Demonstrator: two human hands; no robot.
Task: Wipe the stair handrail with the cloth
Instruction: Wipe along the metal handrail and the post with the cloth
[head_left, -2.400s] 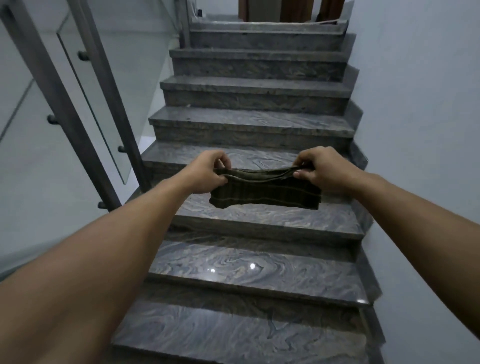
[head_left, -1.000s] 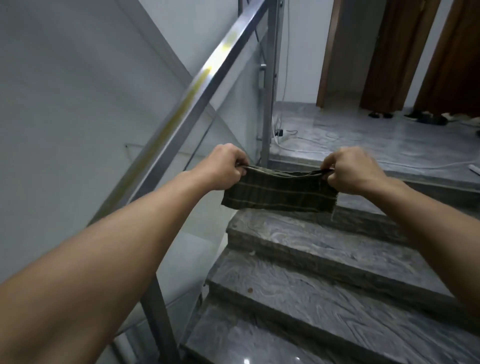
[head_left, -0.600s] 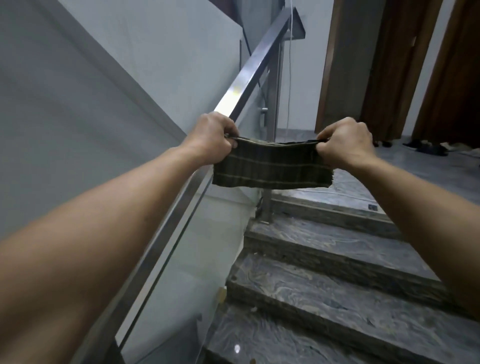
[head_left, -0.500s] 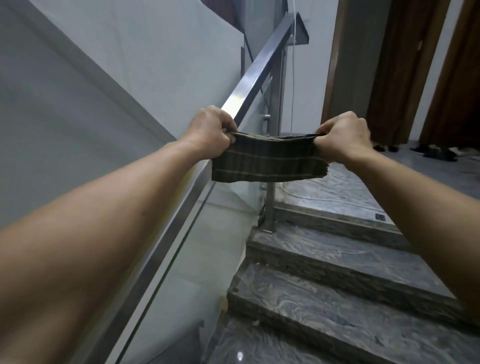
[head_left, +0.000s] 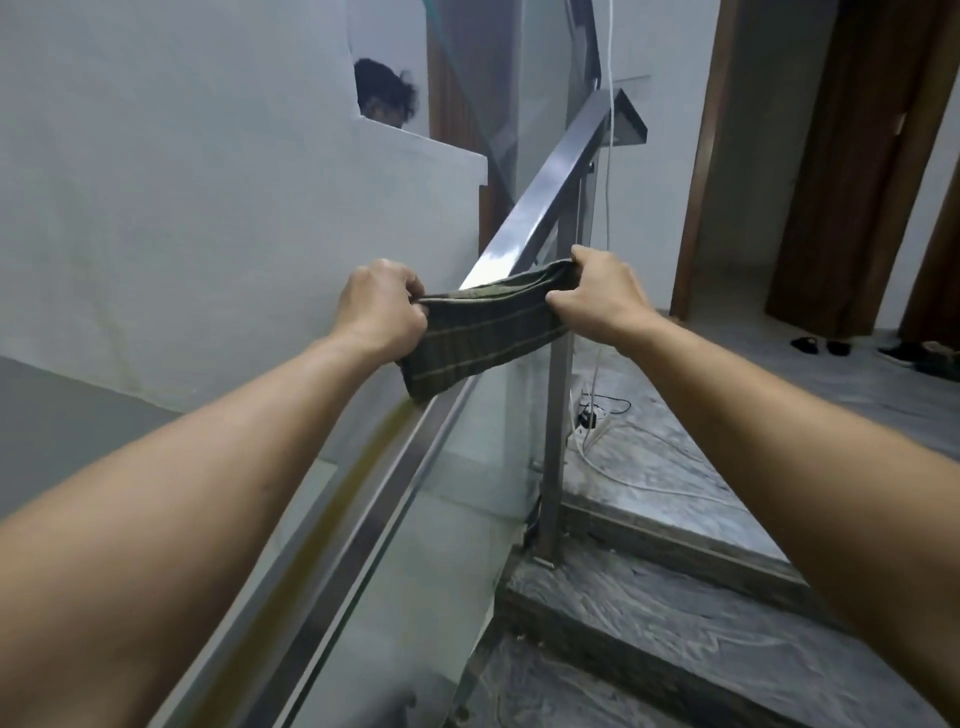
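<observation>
A square steel handrail (head_left: 545, 195) climbs from the lower left up to the landing, with a glass panel under it. A dark green cloth (head_left: 480, 327) with pale stripes is stretched across the rail about halfway up. My left hand (head_left: 382, 306) grips the cloth's left end, on the wall side of the rail. My right hand (head_left: 600, 293) grips its right end, on the stair side. The cloth hangs over the rail and hides that stretch of it; whether it presses on the metal I cannot tell.
Grey marble steps (head_left: 670, 639) rise on the right to a landing (head_left: 779, 415) with loose white cables (head_left: 618, 441) and shoes (head_left: 815, 345). A steel post (head_left: 558, 415) holds the rail. A white wall lies left. A person's head (head_left: 387, 93) shows above the upper wall. Brown doors (head_left: 852, 171) stand behind.
The view has swung from straight up the steps to the handrail on the left. Both hands have carried the stretched cloth left and up, from over the steps to across the rail.
</observation>
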